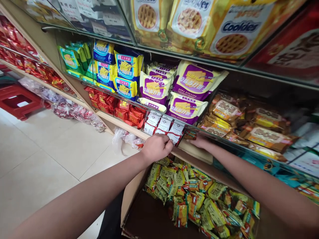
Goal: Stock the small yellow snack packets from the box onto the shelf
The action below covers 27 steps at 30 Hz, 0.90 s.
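Note:
My left hand is closed, fingers curled, at the front edge of the lowest visible shelf. It is just in front of stacked white packets; whatever it may grip is hidden. My right hand reaches into the compartment to the right of those packets, beneath the upper glass shelf. Small dark wrapped snacks are by its fingertips, and its fingers are partly hidden. Below both arms stands an open cardboard box, with many small yellow-green and orange wrapped snacks heaped inside.
Purple soda biscuit packs, blue-yellow packs and brown-wrapped cakes fill the glass shelf above. Red packets lie left of the white ones. Yellow cookie bags hang over the top. A red stool stands on the tiled floor.

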### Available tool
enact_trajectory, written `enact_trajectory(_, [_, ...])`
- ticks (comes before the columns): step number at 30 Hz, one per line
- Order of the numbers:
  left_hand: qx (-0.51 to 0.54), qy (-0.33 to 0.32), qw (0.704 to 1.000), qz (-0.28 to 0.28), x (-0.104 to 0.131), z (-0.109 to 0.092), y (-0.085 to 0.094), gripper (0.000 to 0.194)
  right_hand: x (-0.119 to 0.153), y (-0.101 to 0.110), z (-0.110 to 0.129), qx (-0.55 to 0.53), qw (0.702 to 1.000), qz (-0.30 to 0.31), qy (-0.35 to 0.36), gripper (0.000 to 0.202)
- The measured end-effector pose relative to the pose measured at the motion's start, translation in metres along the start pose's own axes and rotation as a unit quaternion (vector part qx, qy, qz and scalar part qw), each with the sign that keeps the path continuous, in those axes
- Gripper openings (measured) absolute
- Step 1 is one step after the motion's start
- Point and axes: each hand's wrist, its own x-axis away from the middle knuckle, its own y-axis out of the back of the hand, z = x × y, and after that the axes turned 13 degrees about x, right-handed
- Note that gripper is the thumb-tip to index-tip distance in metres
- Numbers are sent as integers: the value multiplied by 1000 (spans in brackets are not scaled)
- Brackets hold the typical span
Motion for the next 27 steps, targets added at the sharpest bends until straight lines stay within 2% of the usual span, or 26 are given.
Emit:
enact_trajectory(2, [-5, -2, 1000, -2, 1, 1, 1, 36, 33, 28, -2, 1, 999, 34, 2, 47])
enact_trajectory(4, [-1, -6, 1000, -2, 1, 1, 1, 36, 83, 56, -5, -5, 999, 40, 31, 43])
enact_trajectory(5, [4, -7, 1000, -3, 2, 1, 2, 37, 114, 68, -7, -10, 998, 17, 57, 37])
enact_trajectory(7, [11, -7, 1000, -4, 2, 1, 1, 38, 178, 78, -12, -33, 991, -76, 100, 26])
enact_trajectory(8, [14, -8, 1000, -4, 2, 0, 1, 39, 208, 75, -16, -38, 986, -121, 113, 23])
enact_trajectory(9, [15, -5, 1000, -5, 2, 0, 0, 40, 235, 67, -23, -33, 983, -139, 119, 19])
enact_trajectory(12, [15, 15, 1000, -13, 2, -3, -2, 41, 286, 18, -49, 0, 991, -107, 79, 18])
enact_trajectory(15, [13, 37, 999, -24, 3, -5, -4, 37, 294, -34, -73, 49, 994, -95, -23, 26])
enact_trajectory(18, [4, 35, 999, -35, 4, -7, -3, 35, 285, -59, -77, 111, 985, -88, -100, 28])
enact_trajectory(23, [-19, -48, 996, -74, 9, -22, 4, 27, 281, -61, -58, 179, 966, -51, -180, 34])
enact_trajectory(25, [-12, -116, 990, -84, 20, -34, 2, 21, 282, -60, -56, 177, 965, -43, -187, 32])
enact_trajectory(27, [10, -216, 974, -71, 41, -49, -7, 24, 283, -57, -58, 164, 968, -46, -185, 28])
